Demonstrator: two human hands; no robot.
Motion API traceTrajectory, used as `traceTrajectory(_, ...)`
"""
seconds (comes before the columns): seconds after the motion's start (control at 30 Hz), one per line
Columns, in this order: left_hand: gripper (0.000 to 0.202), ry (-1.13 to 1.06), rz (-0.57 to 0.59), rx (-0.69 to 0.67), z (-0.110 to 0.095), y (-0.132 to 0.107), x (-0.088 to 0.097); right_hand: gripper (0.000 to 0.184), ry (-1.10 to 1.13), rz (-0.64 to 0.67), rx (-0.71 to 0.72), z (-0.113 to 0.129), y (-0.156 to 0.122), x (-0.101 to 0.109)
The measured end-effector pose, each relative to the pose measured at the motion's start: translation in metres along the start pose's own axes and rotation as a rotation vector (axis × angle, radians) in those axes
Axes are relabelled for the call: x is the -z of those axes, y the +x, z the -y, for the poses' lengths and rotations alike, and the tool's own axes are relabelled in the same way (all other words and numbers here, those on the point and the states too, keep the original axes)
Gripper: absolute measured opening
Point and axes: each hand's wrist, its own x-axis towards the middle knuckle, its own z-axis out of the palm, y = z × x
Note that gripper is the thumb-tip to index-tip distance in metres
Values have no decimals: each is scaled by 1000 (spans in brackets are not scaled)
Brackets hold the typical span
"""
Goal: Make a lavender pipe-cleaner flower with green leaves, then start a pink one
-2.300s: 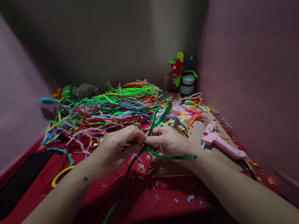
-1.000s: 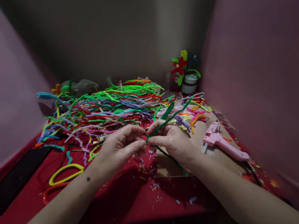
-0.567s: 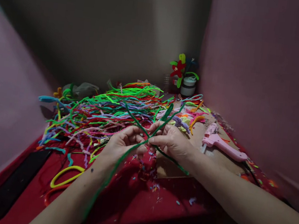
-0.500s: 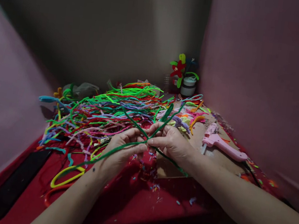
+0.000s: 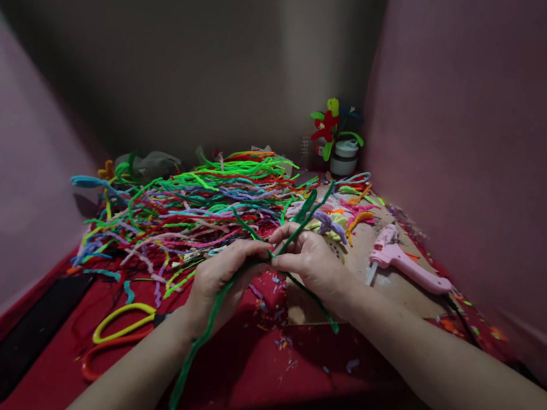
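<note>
Dark green pipe cleaners (image 5: 202, 337) cross between my two hands over the front of the table. My left hand (image 5: 226, 279) pinches them near the crossing, with one long end hanging down past the wrist. My right hand (image 5: 314, 261) grips the same crossing between thumb and fingers. From it one end points up and away, and another slants down to the right beneath the palm. The exact join is partly hidden by the fingertips. Just beyond my right hand stands a dark green loop (image 5: 307, 204).
A heap of coloured pipe cleaners (image 5: 194, 198) covers the back left. Scissors (image 5: 124, 326) with yellow and orange handles lie by my left forearm. A pink glue gun (image 5: 409, 266) rests on cardboard (image 5: 356, 263) at right. Pipe-cleaner flowers (image 5: 326, 126) and a white jar (image 5: 345, 157) stand behind.
My left hand has turned over, knuckles now up. The green end that lay across its wrist has swung down and hangs toward the table's front. My right hand has barely moved.
</note>
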Motion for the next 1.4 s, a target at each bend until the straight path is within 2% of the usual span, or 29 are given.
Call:
traceTrajectory(0.1,14,61,78,-47,2,2,3,29,-139,43,7,-3,0,1)
traceTrajectory(0.27,7,18,139,125,-2,5,4,28,-397,102,173,-11,0,2)
traceTrajectory(0.37,6,-65,242,230,-4,7,3,29,-535,136,274,-14,-2,2)
traceTrajectory(0.5,5,-50,310,227,-2,4,1,28,-638,173,319,-13,-6,1)
traceTrajectory(0.63,6,-47,283,220,-4,2,3,34,-545,196,293,-13,-5,-1)
traceTrajectory(0.73,10,-196,207,322,-11,5,10,40,-382,265,194,-13,-1,-1)
traceTrajectory(0.83,15,-294,205,437,-15,9,18,33,-338,316,132,-13,1,-1)
traceTrajectory(0.97,12,-412,139,448,-15,10,22,13,-585,163,281,-5,-5,-5)
traceTrajectory(1.07,8,-474,75,416,-15,10,22,16,-759,65,467,2,-12,-11)
traceTrajectory(1.13,6,-523,21,398,-18,10,22,18,-759,70,528,5,-14,-15)
traceTrajectory(1.2,5,-588,-52,394,-21,11,22,19,-644,138,469,7,-15,-18)
traceTrajectory(1.27,6,-674,-111,430,-23,12,23,23,-500,195,333,7,-14,-21)
traceTrajectory(1.33,8,-749,-130,485,-22,14,24,26,-377,210,205,7,-12,-22)
traceTrajectory(1.4,9,-781,-98,515,-18,15,25,24,-243,209,87,8,-10,-22)
